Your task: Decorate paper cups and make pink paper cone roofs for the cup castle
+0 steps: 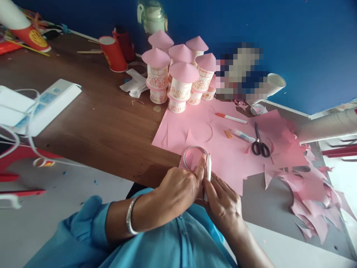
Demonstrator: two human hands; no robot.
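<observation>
At the lower centre of the frame both hands meet over the near edge of the pink paper sheet (223, 149). The left hand (175, 193) curls down on a round transparent ring or lid (195, 156), pressing it flat on the sheet; the right hand (223, 204) pinches a white pen (208, 172), held upright with its tip seemingly at the ring's right edge. Judging from this, a circle is being traced and is not yet cut out: the scissors (260, 143) lie untouched right of centre. A cluster of paper-cup towers (178, 74) with pink cone roofs already stands finished at upper centre, and pink offcuts (312, 193) litter the bench (97, 119) at right.
</observation>
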